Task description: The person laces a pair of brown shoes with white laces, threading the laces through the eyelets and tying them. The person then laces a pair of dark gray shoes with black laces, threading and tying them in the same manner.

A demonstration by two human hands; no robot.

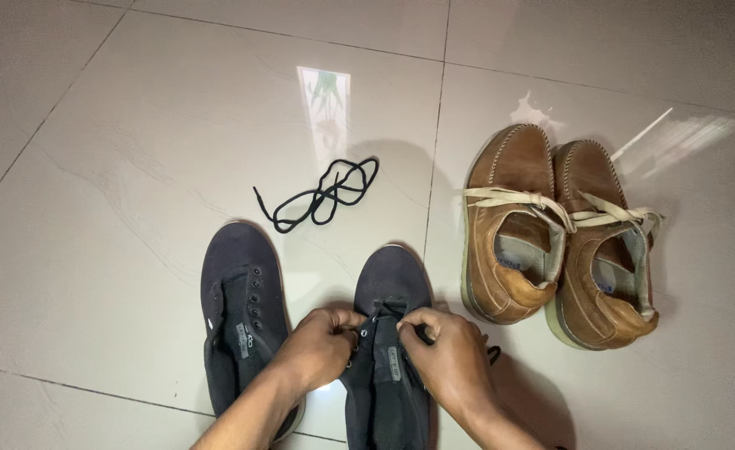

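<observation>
Two dark navy canvas shoes lie on the tiled floor. The left shoe (238,287) has empty eyelets and no lace. Both hands work at the right shoe (391,283). My left hand (321,346) pinches the shoe's left eyelet edge near the tongue. My right hand (446,354) grips the right eyelet edge and a black lace, whose end shows by my wrist. A loose black shoelace (324,196) lies tangled on the floor beyond the shoes.
A pair of brown leather shoes (555,237) with cream laces stands to the right of the navy pair. Glossy beige floor tiles (134,167) with dark grout lines reflect light from above.
</observation>
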